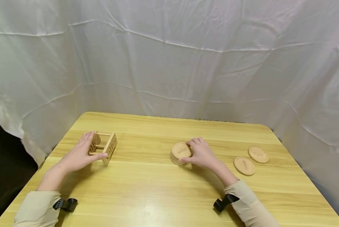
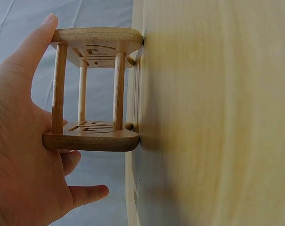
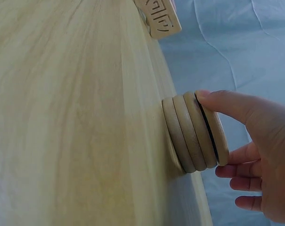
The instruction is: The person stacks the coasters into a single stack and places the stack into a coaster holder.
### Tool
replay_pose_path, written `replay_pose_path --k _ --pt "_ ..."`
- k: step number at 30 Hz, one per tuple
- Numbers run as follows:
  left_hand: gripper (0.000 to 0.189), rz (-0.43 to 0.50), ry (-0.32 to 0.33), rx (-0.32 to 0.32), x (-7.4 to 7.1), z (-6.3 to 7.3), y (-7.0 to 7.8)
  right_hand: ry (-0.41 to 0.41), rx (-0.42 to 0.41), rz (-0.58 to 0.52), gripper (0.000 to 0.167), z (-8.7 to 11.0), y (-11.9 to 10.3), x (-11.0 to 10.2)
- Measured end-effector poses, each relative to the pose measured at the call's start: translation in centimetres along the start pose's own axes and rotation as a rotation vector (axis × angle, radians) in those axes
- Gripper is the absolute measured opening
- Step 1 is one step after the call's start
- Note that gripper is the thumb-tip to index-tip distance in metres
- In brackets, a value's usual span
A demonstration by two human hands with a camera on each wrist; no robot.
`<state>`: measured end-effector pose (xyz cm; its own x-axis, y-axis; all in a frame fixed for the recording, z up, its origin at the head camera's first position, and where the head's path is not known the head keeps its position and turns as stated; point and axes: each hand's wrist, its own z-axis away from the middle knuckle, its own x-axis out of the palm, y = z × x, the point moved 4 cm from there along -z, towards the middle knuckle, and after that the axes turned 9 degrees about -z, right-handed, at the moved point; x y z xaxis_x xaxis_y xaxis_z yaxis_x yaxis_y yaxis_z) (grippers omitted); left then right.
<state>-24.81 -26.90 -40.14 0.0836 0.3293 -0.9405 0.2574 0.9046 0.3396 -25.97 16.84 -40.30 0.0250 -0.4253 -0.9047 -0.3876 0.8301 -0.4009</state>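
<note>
Fingers of L hand (image 1: pixel 79 154) were spread wide across wooden rack (image 1: pixel 111 147), mid-left of frame, holding it: thumb at R panel, other fingers at L panel. Rack stood on table (image 1: pixel 146 189), rods running approx. L to R, panels' long axis up the frame. Well apart to its R, just past frame centre, sat stack of round coasters (image 1: pixel 180 152), faces up, approx. same ht. in frame as rack. R hand (image 1: pixel 201 154) was at stack's R side, so much nearer it than L hand; its fingers were part-spread, thumb & fingertips pinching top coaster (image 3: pixel 217 134) by the rim. R wrist view showed thin dark line beneath it; couldn't tell if lifted or resting. Rack thus lay L of those fingers, beyond the stack. Far R, past R hand: lower loose coaster (image 1: pixel 244 165) & upper loose coaster (image 1: pixel 258 154), both flat.
</note>
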Motion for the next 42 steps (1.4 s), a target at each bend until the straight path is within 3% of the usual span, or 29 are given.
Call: replay_pose_path --k 25,32,42 --pt "0.113 -0.004 -0.008 0.017 0.0 -0.8 0.7 -0.001 0.004 0.006 0.086 0.6 0.5 -0.4" --pt "0.113 0.019 -0.007 0.01 -0.1 0.0 0.0 -0.013 0.001 0.006 0.094 0.3 0.3 -0.4" --pt "0.113 0.01 -0.009 0.01 0.1 0.1 -0.1 0.082 -0.023 0.013 0.08 1.6 0.4 -2.6"
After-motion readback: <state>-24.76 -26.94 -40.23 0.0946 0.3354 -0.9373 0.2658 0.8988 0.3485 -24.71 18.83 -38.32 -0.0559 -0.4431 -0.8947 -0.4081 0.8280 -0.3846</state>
